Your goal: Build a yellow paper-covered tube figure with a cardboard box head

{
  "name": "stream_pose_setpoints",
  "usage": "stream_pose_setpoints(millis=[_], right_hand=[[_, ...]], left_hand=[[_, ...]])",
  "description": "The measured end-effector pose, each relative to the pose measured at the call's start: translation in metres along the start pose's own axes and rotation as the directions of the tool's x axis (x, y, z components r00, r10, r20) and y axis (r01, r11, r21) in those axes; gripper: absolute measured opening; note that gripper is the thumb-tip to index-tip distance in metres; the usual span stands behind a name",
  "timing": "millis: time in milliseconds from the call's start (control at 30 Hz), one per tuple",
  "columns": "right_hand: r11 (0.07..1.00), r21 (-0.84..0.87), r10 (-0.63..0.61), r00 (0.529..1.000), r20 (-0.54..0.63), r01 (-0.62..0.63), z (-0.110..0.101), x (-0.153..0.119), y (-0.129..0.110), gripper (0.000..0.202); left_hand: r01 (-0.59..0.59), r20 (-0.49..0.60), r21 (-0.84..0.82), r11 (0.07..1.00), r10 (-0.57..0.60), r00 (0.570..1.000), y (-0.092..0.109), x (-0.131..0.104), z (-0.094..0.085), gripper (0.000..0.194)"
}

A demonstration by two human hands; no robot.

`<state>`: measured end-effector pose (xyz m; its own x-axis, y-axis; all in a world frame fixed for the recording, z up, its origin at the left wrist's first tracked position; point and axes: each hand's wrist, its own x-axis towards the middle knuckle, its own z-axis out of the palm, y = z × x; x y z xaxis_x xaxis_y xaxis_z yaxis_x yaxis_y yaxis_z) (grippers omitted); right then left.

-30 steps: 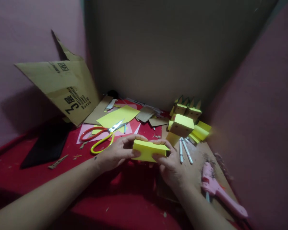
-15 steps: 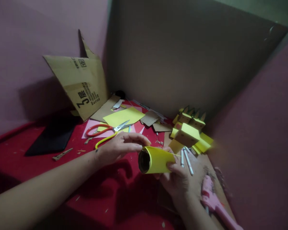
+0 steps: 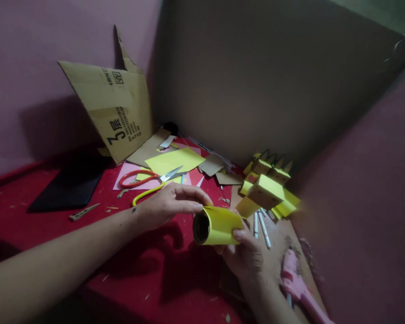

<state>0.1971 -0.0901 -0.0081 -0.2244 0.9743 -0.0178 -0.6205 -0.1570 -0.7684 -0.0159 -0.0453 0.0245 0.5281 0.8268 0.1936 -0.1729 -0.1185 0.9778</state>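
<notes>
The right hand [image 3: 245,252] is gripping the yellow tube [image 3: 224,226] above the red tabletop [image 3: 128,270], its dark open end facing left; the left hand [image 3: 170,202] is touching the tube's upper left edge, its grip partly open; the scissors [image 3: 155,178] are lying beyond the left hand; the pink glue gun [image 3: 295,281] is resting at near right.

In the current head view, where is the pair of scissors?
The scissors lie left of centre in the head view, open, just beyond the left hand, with their blades over the yellow sheet.
</notes>
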Motion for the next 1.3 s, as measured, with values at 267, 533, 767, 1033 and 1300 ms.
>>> stream_pose_setpoints(millis=[267,533,767,1033,1300], right_hand=[[1.0,0.0,0.005,1.0,-0.007,-0.005,0.001,0.001,0.0,0.035],[0.998,-0.056,-0.02,0.998,-0.058,0.016,0.0,0.005,0.001,0.039],[0.994,-0.098,-0.048,0.995,-0.083,0.04,-0.001,0.006,0.002,0.034],[0.992,-0.122,-0.047,0.993,-0.113,0.033,-0.001,0.007,0.002,0.043],[0.989,-0.146,-0.051,0.992,-0.111,0.035,0.003,0.006,0.003,0.056]], left_hand=[[0.006,-0.035,0.001,1.0,-0.006,0.999,-0.002,0.002,0.0,0.015],[0.02,-0.061,-0.017,1.0,-0.021,0.998,-0.007,0.004,0.0,0.015],[0.11,-0.09,-0.138,0.984,-0.124,0.988,-0.014,0.008,-0.002,0.012],[0.187,-0.12,-0.191,0.964,-0.212,0.97,-0.013,0.01,0.002,0.014],[0.181,-0.196,-0.09,0.979,-0.196,0.961,-0.013,0.011,0.003,0.017]])
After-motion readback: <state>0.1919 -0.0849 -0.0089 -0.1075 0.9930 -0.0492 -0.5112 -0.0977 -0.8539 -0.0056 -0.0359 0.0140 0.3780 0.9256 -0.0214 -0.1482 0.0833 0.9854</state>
